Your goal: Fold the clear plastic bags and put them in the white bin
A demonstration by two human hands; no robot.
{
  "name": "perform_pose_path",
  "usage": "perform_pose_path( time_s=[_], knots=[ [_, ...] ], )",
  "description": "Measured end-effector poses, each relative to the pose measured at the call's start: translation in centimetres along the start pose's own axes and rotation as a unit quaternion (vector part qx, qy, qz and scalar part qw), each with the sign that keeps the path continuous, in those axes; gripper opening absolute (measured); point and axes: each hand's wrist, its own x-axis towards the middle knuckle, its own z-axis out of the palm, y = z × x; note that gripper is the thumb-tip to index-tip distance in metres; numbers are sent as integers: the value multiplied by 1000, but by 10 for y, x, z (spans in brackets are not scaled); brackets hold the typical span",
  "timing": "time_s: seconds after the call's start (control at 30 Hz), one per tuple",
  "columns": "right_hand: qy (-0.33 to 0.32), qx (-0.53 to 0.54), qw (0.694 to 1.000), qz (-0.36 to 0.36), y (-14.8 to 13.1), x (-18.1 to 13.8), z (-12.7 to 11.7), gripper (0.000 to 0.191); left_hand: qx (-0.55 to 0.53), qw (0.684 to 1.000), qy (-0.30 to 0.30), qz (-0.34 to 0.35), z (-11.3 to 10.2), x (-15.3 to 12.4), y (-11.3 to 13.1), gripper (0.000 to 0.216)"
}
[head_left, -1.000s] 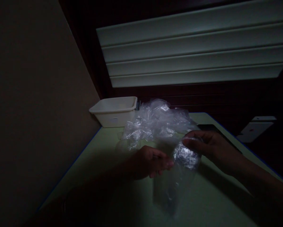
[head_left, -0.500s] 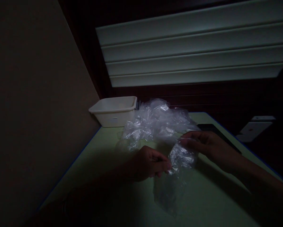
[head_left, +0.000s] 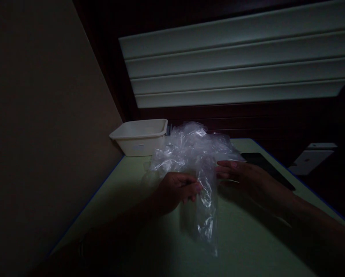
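A clear plastic bag (head_left: 207,207) hangs upright as a long narrow strip over the near part of the table. My left hand (head_left: 175,192) pinches its left edge between thumb and fingers. Just right of the bag's upper part is my right hand (head_left: 238,173), its fingers stretched out and apart; whether the fingertips touch the plastic I cannot tell. Behind both hands lies a heap of crumpled clear plastic bags (head_left: 186,140).
The pale green table (head_left: 247,231) has a blue edge. At its back left stands a white plastic bin (head_left: 143,144). A dark flat object (head_left: 272,171) lies at the right. Beyond are a slatted panel (head_left: 233,69) and a white box-like object (head_left: 310,161). The light is dim.
The bag has gone from crumpled between both hands to hanging lengthwise from my left hand. My right hand has opened its fingers and let go.
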Motion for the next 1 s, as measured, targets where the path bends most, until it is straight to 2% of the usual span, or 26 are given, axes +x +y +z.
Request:
perform_pose_path(
  time_s=[0.03,0.13,0.23,0.37,0.5,0.6,0.8,1.0],
  knots=[
    [-20,10,1000,20,2,-1,3,31,-2,1000,6,6,-1,1,0,25],
    [-134,21,989,61,8,-4,12,30,-15,999,18,33,-1,2,0,24],
    [-179,37,979,92,15,-7,17,29,-42,997,23,64,-1,3,-2,22],
    [-150,56,986,45,21,-7,16,21,-42,996,25,70,0,3,-6,22],
    [-81,10,997,0,22,-6,18,19,-36,995,59,66,1,5,-9,19],
    [-35,-16,999,-11,22,-7,20,22,-38,995,74,54,2,6,-11,21],
    [16,-36,999,-18,20,-8,23,28,-19,994,99,46,5,4,-12,23],
    [28,-47,998,-19,22,-6,21,29,-15,993,106,43,7,2,-11,22]
  ],
)
